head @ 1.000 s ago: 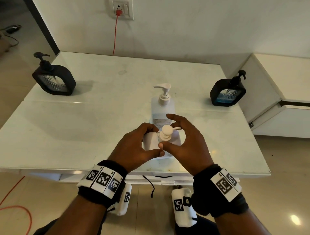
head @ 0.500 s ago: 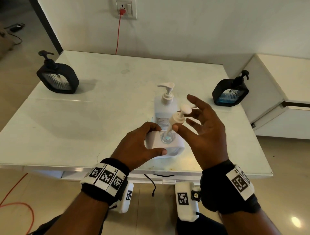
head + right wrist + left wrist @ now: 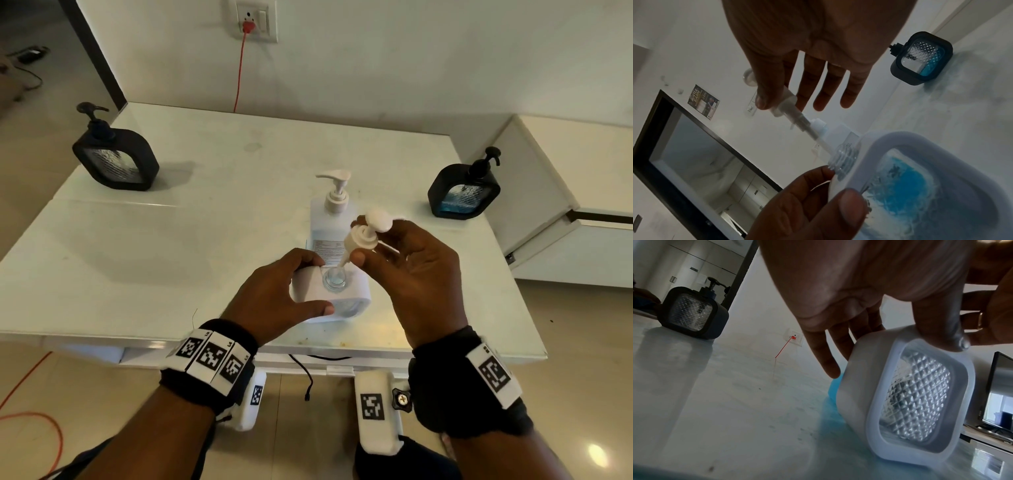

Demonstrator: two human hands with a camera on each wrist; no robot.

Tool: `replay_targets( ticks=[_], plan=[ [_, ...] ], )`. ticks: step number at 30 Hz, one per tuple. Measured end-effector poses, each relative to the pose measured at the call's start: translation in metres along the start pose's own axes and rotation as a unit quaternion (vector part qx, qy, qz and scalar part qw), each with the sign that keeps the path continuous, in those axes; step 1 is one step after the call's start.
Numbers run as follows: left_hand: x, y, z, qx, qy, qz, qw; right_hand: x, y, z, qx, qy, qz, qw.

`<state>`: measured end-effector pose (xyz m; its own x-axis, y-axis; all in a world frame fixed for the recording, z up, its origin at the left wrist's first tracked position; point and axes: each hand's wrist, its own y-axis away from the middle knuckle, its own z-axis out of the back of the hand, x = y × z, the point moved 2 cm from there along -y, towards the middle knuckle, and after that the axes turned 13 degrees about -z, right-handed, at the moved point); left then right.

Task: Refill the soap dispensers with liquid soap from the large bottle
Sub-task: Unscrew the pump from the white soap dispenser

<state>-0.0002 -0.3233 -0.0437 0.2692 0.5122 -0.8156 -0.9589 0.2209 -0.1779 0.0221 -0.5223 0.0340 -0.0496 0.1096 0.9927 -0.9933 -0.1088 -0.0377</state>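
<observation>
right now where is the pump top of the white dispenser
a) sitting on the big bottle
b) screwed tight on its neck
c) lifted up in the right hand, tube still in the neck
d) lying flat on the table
c: the right hand pinches the white pump top above the white dispenser, whose neck stands open with the tube tip still dipping in, while the left hand holds the body.

A wall socket [image 3: 254, 21] is seen on the far wall, with a red plug and red cable [image 3: 239, 73] hanging from it. A white cabinet [image 3: 579, 192] is placed right of the white table [image 3: 137, 267]. An orange cable [image 3: 37, 419] is laid on the near-left floor.
</observation>
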Motion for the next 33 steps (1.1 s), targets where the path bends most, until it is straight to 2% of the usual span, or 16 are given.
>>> replay_targets(
  ticks=[9,15,29,33],
  plan=[
    [0.0,-0.0006,-0.0007,0.0,-0.001,0.005,1.0,0.0002,0.0016,0.0001,-0.021,0.051,-0.003,0.998],
    [-0.0012,-0.0007,0.0,0.0,0.0,0.003,1.0,0.0022,0.0022,-0.0015,-0.006,0.044,-0.005,0.999],
    [-0.0006,-0.0013,0.0,0.002,-0.004,0.007,1.0,0.0017,0.0019,-0.0017,-0.048,0.061,0.001,0.997],
    [-0.0007,-0.0014,-0.0004,0.003,-0.003,0.01,1.0,-0.0032,0.0007,0.0009,-0.074,0.098,0.017,0.992]
  ],
)
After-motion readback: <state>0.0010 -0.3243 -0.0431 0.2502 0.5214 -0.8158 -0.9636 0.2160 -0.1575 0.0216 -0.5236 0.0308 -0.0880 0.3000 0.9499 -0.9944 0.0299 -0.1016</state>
